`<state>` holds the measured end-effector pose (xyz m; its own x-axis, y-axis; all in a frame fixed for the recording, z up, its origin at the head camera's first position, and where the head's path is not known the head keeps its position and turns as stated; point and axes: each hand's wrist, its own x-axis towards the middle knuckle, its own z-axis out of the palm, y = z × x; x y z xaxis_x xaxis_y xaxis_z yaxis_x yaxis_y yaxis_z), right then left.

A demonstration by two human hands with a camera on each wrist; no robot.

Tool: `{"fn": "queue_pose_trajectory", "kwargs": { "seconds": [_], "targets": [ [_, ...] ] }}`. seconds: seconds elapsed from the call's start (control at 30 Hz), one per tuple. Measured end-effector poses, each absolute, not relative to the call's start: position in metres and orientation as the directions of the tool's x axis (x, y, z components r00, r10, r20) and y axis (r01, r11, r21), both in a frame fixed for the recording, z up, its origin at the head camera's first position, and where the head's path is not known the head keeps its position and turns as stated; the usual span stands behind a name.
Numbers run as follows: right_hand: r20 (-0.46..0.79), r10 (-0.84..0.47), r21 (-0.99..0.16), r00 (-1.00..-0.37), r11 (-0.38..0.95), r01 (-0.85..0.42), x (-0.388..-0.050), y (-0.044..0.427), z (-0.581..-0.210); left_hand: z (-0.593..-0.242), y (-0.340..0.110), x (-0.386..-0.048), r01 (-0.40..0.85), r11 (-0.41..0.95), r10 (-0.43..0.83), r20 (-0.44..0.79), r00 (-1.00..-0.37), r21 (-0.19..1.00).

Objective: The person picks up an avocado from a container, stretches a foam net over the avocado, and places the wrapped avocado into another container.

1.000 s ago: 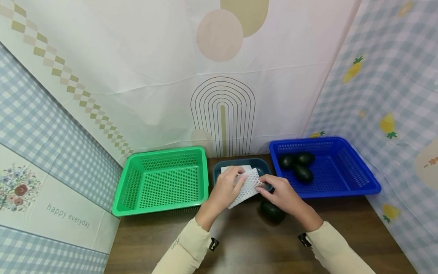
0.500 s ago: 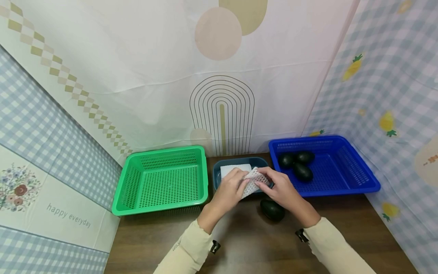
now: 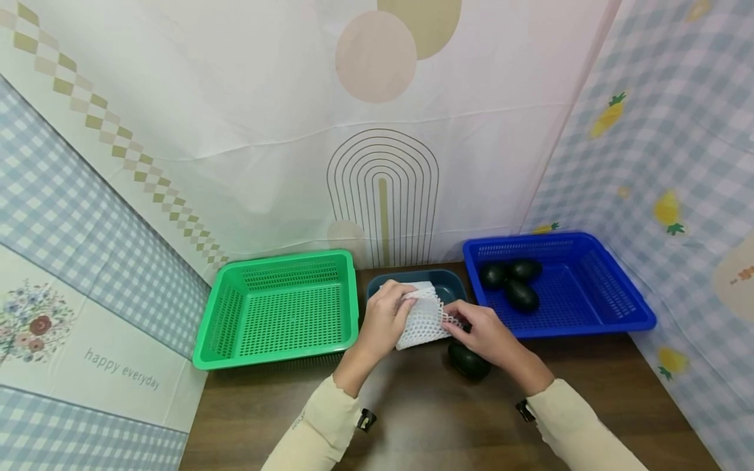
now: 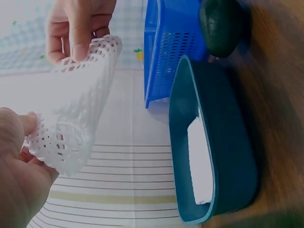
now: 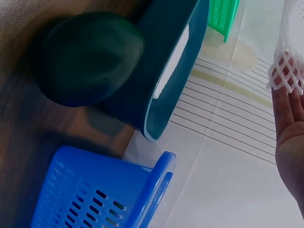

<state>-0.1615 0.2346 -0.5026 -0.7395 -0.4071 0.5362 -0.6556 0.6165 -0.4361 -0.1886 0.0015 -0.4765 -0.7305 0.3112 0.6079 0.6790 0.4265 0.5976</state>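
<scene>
A white foam net sleeve (image 3: 421, 325) is stretched between both hands above the small teal tray (image 3: 450, 278). My left hand (image 3: 381, 322) pinches one end of the sleeve, and my right hand (image 3: 483, 332) pinches the other. In the left wrist view the sleeve (image 4: 83, 109) shows its open mesh, spread between the left hand (image 4: 19, 175) and the right hand (image 4: 80, 23). One dark green avocado (image 3: 468, 362) lies on the table just below the right hand. More white foam (image 4: 199, 161) lies inside the tray.
At the left stands a green perforated basket (image 3: 288, 320). A blue basket (image 3: 595, 294) on the right contains three avocados (image 3: 521, 296). All stand on a brown wooden table (image 3: 412, 418) against a patterned cloth backdrop (image 3: 265, 131).
The sleeve was turned and bunched between closer hands half a second ago. Now it is spread flatter, the right hand lower and the hands farther apart. The avocado and baskets stay put.
</scene>
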Motion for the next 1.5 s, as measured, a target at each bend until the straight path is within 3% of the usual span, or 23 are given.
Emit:
{"fn": "queue_pose_trajectory", "kwargs": {
  "seconds": [0.17, 0.53, 0.73, 0.9, 1.17, 1.5],
  "targets": [
    [0.544, -0.423, -0.438, -0.725, 0.594, -0.675, -0.160, 0.236, -0.504, -0.478, -0.001, -0.188, 0.634, 0.446, 0.341, 0.535, -0.773, 0.631],
    [0.626, -0.442, -0.334, -0.642, 0.592, -0.733, -0.163, 0.233, -0.480, -0.487, 0.002, -0.185, 0.394, 0.396, 0.441, 0.205, -0.874, 0.829],
    [0.637, -0.461, -0.281, -0.618, 0.607, -0.743, -0.162, 0.231, -0.473, -0.492, 0.009, -0.182, 0.343, 0.490, 0.428, 0.121, -0.895, 0.802],
    [0.640, -0.470, -0.264, -0.608, 0.609, -0.748, -0.159, 0.227, -0.469, -0.497, 0.011, -0.180, 0.368, 0.545, 0.417, 0.137, -0.898, 0.753],
    [0.574, -0.361, -0.374, -0.735, 0.683, -0.627, -0.148, 0.235, -0.476, -0.502, 0.007, -0.179, 0.374, 0.546, 0.377, 0.179, -0.909, 0.749],
    [0.500, -0.282, -0.451, -0.819, 0.722, -0.525, -0.133, 0.247, -0.510, -0.503, -0.002, -0.181, 0.385, 0.572, 0.322, 0.233, -0.918, 0.725]
  ]
}}
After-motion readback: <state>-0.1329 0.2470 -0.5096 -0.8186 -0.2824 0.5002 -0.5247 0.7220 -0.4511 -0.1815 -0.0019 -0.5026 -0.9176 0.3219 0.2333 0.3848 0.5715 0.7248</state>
